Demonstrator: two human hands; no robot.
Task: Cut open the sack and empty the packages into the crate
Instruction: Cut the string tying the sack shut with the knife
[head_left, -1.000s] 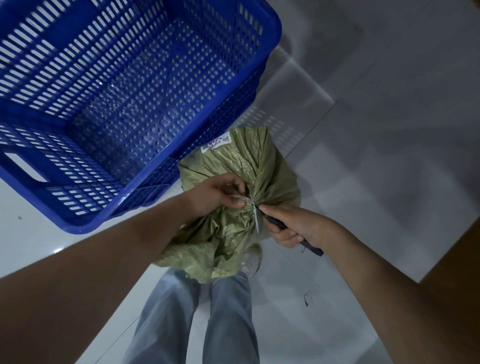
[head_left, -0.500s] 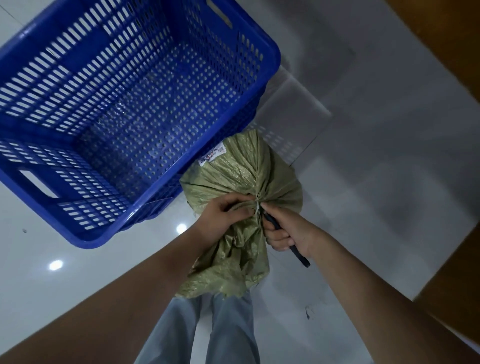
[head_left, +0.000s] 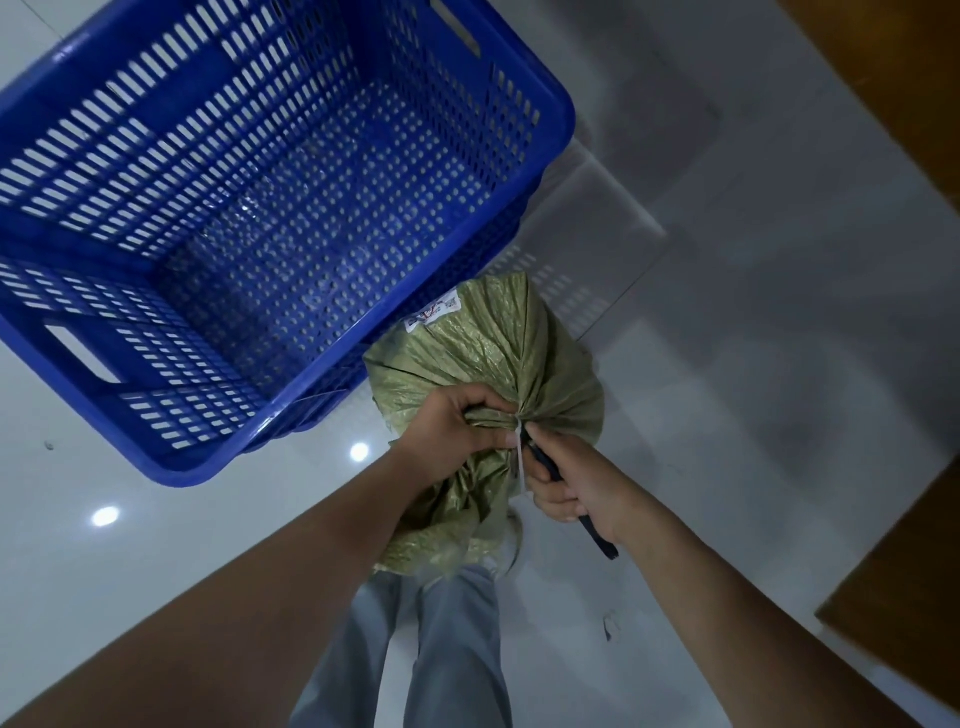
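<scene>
Two hands on the sack (head_left: 498, 353), beside the crate (head_left: 291, 395) on the floor: left hand (head_left: 447, 436) closed round the neck, right hand (head_left: 566, 483) fisted on a cutter (head_left: 597, 535). Cut the tie (head_left: 519, 457) only — blade away from fingers, neck held taut.

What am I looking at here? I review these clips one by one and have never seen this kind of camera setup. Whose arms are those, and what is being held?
The single picture comes from a camera worn on a person's head, looking down, so the arms are that person's own and no machine is involved. The left hand grips the bunched neck of a green sack, which is closed by a white tie. The right hand holds a dark cutting tool with its tip at the tie. An empty blue crate stands on the pale tiled floor beside the sack. The person's trouser legs show below.
</scene>
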